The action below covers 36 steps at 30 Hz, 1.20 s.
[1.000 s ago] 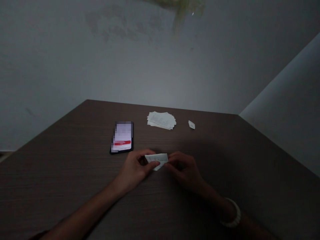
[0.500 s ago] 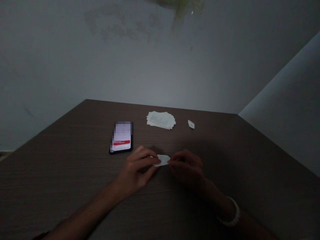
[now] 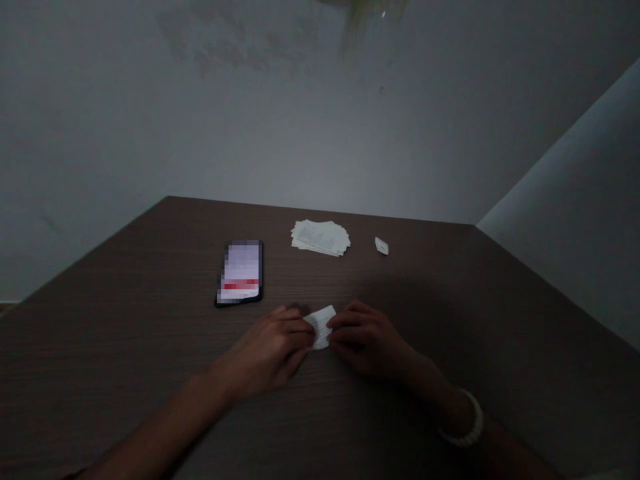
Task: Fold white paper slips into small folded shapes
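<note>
A small white piece of paper (image 3: 323,325) with faint lines of print lies between my hands, low over the table's middle. My left hand (image 3: 281,343) grips its left end, fingers bent and pressed together. At its right edge are the closed fingertips of my right hand (image 3: 367,339), which wears a pale bracelet (image 3: 470,427) on the wrist. The fingers cover both ends of the paper, and its underside is hidden.
A pile of printed paper pieces (image 3: 321,237) sits near the table's far edge. To its right lies a small folded paper (image 3: 381,246). A phone (image 3: 240,272) with a lit screen rests left of my hands on the brown table (image 3: 125,300). A wall (image 3: 250,133) rises behind.
The paper has turned and now shows a wider, lined face with its top right corner raised. Both hands have shifted their hold on it, the right hand slightly leftward.
</note>
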Each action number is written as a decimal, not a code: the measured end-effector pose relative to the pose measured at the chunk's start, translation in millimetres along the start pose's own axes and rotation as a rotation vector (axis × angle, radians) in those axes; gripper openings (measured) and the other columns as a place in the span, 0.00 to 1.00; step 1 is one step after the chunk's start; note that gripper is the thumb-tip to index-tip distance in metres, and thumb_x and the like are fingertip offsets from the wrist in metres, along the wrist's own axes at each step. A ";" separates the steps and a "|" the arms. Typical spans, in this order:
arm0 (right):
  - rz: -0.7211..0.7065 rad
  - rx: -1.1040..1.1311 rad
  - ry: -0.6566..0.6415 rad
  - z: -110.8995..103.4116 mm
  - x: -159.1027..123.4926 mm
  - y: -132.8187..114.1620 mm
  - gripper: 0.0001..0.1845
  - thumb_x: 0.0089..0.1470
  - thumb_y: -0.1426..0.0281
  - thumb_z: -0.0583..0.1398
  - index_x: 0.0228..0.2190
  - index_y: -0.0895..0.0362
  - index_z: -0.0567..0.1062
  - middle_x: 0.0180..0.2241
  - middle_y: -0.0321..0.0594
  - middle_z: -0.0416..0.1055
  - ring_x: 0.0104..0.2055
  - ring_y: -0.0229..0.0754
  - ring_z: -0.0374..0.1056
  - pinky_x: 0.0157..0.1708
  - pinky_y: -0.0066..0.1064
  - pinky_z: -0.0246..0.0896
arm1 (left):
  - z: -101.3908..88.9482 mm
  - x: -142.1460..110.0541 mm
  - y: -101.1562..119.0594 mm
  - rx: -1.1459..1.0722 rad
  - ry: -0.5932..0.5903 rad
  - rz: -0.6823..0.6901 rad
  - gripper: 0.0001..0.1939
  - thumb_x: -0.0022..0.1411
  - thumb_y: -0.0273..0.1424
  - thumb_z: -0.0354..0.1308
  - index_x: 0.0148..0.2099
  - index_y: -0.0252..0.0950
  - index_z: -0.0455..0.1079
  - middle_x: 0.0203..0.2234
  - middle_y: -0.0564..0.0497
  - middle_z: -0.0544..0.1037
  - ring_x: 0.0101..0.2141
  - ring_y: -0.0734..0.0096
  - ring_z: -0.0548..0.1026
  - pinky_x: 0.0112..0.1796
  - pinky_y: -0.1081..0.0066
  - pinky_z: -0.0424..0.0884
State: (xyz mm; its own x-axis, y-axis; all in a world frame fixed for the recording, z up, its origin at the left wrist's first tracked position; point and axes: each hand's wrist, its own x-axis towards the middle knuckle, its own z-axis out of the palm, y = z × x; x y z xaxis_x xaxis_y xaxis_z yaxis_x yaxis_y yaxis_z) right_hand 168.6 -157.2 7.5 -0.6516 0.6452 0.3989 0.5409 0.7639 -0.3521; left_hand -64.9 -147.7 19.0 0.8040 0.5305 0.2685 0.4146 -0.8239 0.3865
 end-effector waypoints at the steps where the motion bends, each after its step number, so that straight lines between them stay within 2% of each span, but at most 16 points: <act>1: 0.030 0.039 0.020 1.5 -0.1 -0.1 0.07 0.54 0.73 0.61 0.35 0.52 0.78 0.38 0.39 0.76 0.39 0.43 0.68 0.40 0.37 0.66 | -0.4 -0.3 -0.1 -0.013 -0.006 -0.005 0.10 0.62 0.23 0.52 0.41 0.36 0.74 0.34 0.48 0.78 0.38 0.62 0.71 0.42 0.62 0.66; 6: 0.137 0.077 0.107 9.5 -0.6 1.5 0.13 0.51 0.73 0.63 0.40 0.53 0.77 0.40 0.41 0.76 0.42 0.44 0.67 0.44 0.39 0.64 | -1.3 -1.9 -0.2 -0.062 0.002 -0.024 0.12 0.58 0.22 0.55 0.43 0.38 0.74 0.36 0.50 0.78 0.41 0.61 0.71 0.44 0.61 0.67; 10: 0.175 0.021 0.085 10.1 -0.9 1.0 0.16 0.49 0.72 0.64 0.42 0.54 0.76 0.45 0.43 0.73 0.46 0.47 0.66 0.48 0.42 0.60 | -1.5 -1.4 0.5 -0.071 -0.013 -0.024 0.13 0.58 0.21 0.55 0.43 0.38 0.74 0.36 0.49 0.78 0.42 0.61 0.71 0.44 0.61 0.67; 17: 0.211 0.004 0.066 8.0 -0.8 -3.1 0.22 0.47 0.71 0.64 0.46 0.53 0.74 0.47 0.43 0.72 0.47 0.49 0.64 0.48 0.45 0.59 | -4.2 0.8 2.7 -0.066 -0.013 -0.005 0.12 0.58 0.21 0.54 0.41 0.38 0.74 0.35 0.50 0.78 0.39 0.62 0.73 0.43 0.61 0.68; 26: 0.195 -0.009 0.049 6.9 -1.2 -2.5 0.19 0.49 0.71 0.64 0.45 0.54 0.74 0.46 0.44 0.71 0.47 0.49 0.64 0.48 0.45 0.59 | -3.3 -1.1 0.9 -0.055 -0.008 -0.015 0.12 0.56 0.21 0.55 0.40 0.38 0.74 0.36 0.51 0.78 0.41 0.61 0.73 0.45 0.60 0.67; 31: 0.231 -0.026 0.059 9.5 0.2 -0.3 0.10 0.51 0.69 0.64 0.38 0.55 0.75 0.42 0.43 0.71 0.44 0.46 0.64 0.46 0.41 0.59 | -4.4 -0.9 1.5 -0.072 0.020 0.036 0.11 0.58 0.21 0.53 0.37 0.38 0.75 0.33 0.51 0.79 0.38 0.64 0.75 0.42 0.63 0.70; 36: 0.270 -0.065 0.067 12.4 5.9 0.3 0.10 0.48 0.66 0.67 0.33 0.55 0.75 0.37 0.40 0.70 0.41 0.45 0.64 0.42 0.38 0.59 | -4.6 -0.7 2.1 -0.045 0.028 0.045 0.13 0.58 0.21 0.52 0.40 0.37 0.75 0.34 0.50 0.79 0.38 0.64 0.76 0.41 0.64 0.71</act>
State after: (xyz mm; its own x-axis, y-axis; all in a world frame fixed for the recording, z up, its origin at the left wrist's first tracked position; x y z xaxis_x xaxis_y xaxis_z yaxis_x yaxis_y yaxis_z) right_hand 158.3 -153.4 -0.7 -0.4436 0.8233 0.3540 0.7242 0.5620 -0.3995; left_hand -66.5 -148.9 23.7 0.8086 0.4994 0.3112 0.3583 -0.8373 0.4129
